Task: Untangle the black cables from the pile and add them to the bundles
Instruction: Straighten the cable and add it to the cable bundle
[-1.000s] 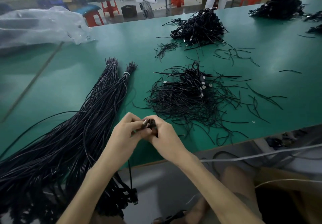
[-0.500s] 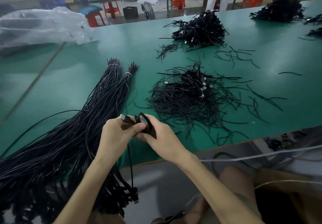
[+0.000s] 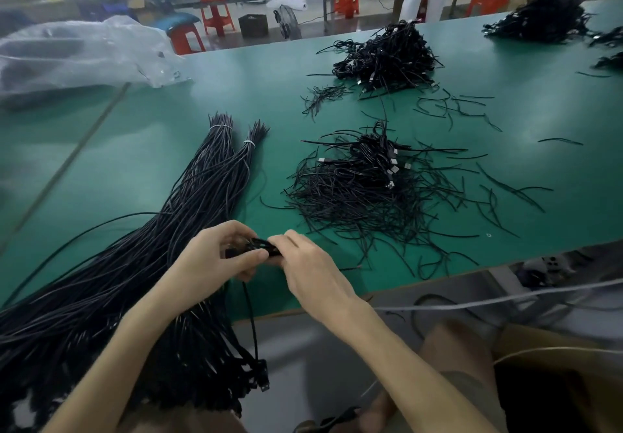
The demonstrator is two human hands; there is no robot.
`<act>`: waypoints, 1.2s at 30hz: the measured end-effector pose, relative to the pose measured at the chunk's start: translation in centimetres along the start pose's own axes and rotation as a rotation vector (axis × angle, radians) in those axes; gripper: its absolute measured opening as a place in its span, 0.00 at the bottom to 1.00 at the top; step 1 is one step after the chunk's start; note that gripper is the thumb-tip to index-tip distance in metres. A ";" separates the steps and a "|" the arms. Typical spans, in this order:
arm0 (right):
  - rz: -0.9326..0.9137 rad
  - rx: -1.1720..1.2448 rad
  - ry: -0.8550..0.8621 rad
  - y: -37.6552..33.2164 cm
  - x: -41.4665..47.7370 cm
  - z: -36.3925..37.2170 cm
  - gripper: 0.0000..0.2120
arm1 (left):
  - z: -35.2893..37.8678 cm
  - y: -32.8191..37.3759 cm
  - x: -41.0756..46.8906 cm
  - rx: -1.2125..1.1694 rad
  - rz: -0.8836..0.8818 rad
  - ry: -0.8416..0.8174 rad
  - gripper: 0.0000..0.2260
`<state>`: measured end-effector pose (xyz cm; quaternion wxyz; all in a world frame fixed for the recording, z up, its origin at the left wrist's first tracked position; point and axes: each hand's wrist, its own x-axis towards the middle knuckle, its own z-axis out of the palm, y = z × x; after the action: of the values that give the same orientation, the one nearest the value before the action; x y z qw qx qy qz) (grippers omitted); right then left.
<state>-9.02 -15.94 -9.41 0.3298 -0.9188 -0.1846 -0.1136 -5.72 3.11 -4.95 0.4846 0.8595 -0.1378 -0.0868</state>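
Note:
My left hand (image 3: 219, 257) and my right hand (image 3: 313, 270) meet near the table's front edge, both pinching a small coiled black cable (image 3: 259, 247). One strand of the cable hangs down from my left hand, past the table edge, to a plug near the bottom. A tangled pile of black cables (image 3: 371, 183) with silver plugs lies just beyond my right hand. Two long tied bundles (image 3: 188, 203) of black cables stretch from the table's middle toward the near left and spill over the edge.
A second cable pile (image 3: 387, 58) sits farther back, and a third pile (image 3: 542, 21) at the far right. Loose strands (image 3: 451, 108) lie scattered between them. A clear plastic bag (image 3: 77, 55) rests at the far left of the green table (image 3: 539, 102). Red stools stand behind it.
The small coil has been turned between my fingers. Both hands have shifted slightly back toward the right, still together at the table's front edge.

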 end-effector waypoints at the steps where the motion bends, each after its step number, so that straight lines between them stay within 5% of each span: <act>1: -0.028 -0.045 -0.001 -0.1 -0.1 0.0 0.17 | -0.2 0.0 0.0 0.063 0.022 -0.032 0.10; 4: -0.073 -0.127 0.001 -0.3 -0.2 -0.3 0.17 | -0.2 0.5 -0.2 0.240 0.063 -0.094 0.07; 8: -0.135 -0.239 0.043 -0.7 -0.3 -1.6 0.18 | 0.8 2.1 0.4 0.540 0.093 -0.142 0.24; 18: -0.073 -0.304 -0.013 1.9 -0.2 -4.3 0.24 | 4.7 2.5 2.4 0.511 0.088 -0.281 0.18; 22: -0.080 -0.387 0.017 2.2 -0.5 -4.2 0.20 | 5.6 1.8 1.8 0.628 0.111 -0.155 0.16; 28: 0.124 -0.689 0.252 3.0 0.9 -6.5 0.33 | 5.4 1.0 2.7 0.170 -0.072 0.115 0.20; 31: 0.261 -0.672 0.247 3.9 1.9 -7.2 0.29 | 5.2 0.7 2.9 -0.143 -0.202 0.125 0.16; 36: 0.343 -0.344 0.177 5.9 2.4 -5.9 0.14 | 5.6 0.8 2.4 -0.194 -0.180 0.148 0.16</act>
<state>-4.88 -23.32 -7.51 0.1978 -0.9658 0.0257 -0.1658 -5.19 -2.57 -7.20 0.5645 0.8215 -0.0151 -0.0793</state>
